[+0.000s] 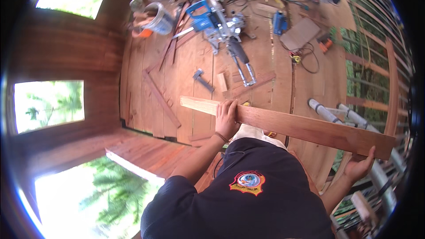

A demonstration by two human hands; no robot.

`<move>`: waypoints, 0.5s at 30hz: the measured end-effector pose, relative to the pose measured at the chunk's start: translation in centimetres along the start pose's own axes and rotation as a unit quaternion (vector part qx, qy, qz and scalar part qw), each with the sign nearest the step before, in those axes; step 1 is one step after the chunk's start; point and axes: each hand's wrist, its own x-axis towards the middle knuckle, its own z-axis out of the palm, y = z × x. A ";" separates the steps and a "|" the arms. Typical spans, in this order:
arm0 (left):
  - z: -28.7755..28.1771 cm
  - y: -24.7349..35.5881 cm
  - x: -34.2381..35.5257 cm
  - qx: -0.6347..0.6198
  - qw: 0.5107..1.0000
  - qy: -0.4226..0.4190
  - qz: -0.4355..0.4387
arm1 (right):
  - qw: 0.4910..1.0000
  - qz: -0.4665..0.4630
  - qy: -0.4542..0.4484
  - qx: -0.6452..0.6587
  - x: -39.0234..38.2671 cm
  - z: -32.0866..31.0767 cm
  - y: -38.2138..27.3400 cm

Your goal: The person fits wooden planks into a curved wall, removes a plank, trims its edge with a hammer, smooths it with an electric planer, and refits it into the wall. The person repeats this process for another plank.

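Head: left hand, right hand on board edges; floor cluttered.

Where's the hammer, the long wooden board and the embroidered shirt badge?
Hammer [205, 82]: head view, on its handle.
Long wooden board [301, 127]: head view, middle of its broad face.
Embroidered shirt badge [248, 182]: head view, on its centre.

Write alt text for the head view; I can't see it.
A person holds a long wooden board across their front, left hand nearer its left end, right hand at its right end. On the plank floor beyond are a blue-and-silver power tool, a hammer and a bucket.
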 end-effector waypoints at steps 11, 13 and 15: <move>-4.7 -9.1 -3.0 0.049 0.863 0.371 -0.338 | 0.949 0.142 -0.281 0.005 -0.1 16.5 8.0; -7.4 -9.7 -1.1 -0.106 0.816 0.463 -0.330 | 0.928 0.194 -0.317 0.031 -0.7 18.8 9.5; -9.8 -9.4 0.0 -0.307 0.720 0.539 -0.310 | 0.929 0.243 -0.279 -0.016 -1.4 20.9 11.5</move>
